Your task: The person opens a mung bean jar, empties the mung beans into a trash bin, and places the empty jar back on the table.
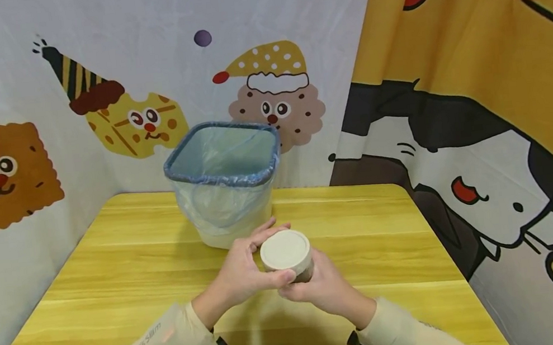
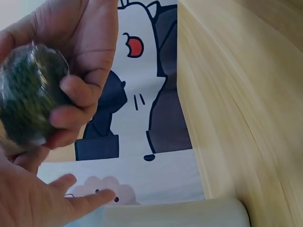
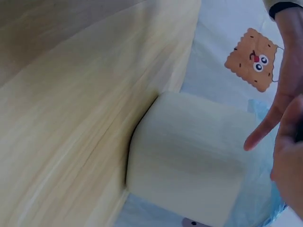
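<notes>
A lidded jar [image 1: 285,250] sits just below and right of the head view's centre, between the person's two hands, pale lid up, dark green contents showing in the left wrist view. The left hand [image 1: 241,272] grips the lid's left side between thumb and fingers; the right hand [image 1: 330,286] is curled round the body, lower right. Behind, upper centre, a bag-lined bin [image 1: 227,214] stands on the table [image 1: 363,231].
</notes>
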Tool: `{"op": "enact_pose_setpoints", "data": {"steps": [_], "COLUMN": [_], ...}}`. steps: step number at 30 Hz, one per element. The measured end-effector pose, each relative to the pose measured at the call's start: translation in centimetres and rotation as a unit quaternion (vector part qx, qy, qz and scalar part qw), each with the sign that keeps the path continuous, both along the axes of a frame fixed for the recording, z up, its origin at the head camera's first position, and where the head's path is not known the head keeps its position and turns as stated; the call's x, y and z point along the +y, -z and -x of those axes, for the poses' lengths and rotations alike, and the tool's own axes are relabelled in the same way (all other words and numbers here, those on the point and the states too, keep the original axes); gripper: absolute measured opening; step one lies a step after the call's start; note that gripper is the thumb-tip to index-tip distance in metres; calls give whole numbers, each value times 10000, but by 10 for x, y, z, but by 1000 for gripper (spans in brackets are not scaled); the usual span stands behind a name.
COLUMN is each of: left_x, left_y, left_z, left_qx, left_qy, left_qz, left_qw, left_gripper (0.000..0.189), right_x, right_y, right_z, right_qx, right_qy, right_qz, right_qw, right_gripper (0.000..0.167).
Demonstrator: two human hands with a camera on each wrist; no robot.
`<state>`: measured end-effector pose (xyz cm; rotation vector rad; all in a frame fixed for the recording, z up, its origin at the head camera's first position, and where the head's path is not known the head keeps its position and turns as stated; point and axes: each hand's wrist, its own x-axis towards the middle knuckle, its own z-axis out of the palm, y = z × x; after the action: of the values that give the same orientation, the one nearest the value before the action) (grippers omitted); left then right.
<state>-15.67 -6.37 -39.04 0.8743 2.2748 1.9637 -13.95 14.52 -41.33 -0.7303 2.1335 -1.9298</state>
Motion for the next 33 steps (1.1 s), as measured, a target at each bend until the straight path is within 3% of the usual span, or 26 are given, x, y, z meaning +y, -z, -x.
{"op": "enact_pose_setpoints", "data": {"steps": [3, 5, 8, 12, 15, 18, 22, 29, 33], "left_x": [1, 1, -3, -10, -14, -15, -12, -7, -8], "left_y": [3, 5, 4, -4, -8, -9, -5, 1, 2], "left_z": [-2, -1, 1, 4, 4, 3, 1, -1, 1], "left_qx": [77, 192, 282, 202, 89, -5, 113, 337, 479], "left_qy": [-271, -245, 332, 1237, 1430, 1327, 1115, 614, 643], "left_qz": [54, 80, -61, -178, 74, 354, 410, 396, 444], "left_qw": [9996, 9995, 9990, 9920, 9897, 9905, 9929, 9968, 9958], "left_gripper": [70, 71, 71, 70, 71, 74, 75, 74, 73], "right_x": [-2, -2, 2, 10, 16, 19, 21, 17, 17], "right_y": [1, 1, 3, 5, 6, 6, 7, 11, 10], "right_z": [3, 7, 13, 19, 20, 20, 19, 17, 15], "right_qx": [173, 247, 116, -279, -390, -427, -332, -279, -414], "right_qy": [331, 215, -645, -1955, -2368, -2418, -2268, -1718, -1553], "right_qz": [-319, -382, -90, 383, 438, 302, 125, 34, 107], "right_qw": [9988, 9987, 9978, 9796, 9698, 9689, 9733, 9847, 9869], "right_gripper": [76, 72, 65, 67, 76, 80, 78, 68, 71]}}
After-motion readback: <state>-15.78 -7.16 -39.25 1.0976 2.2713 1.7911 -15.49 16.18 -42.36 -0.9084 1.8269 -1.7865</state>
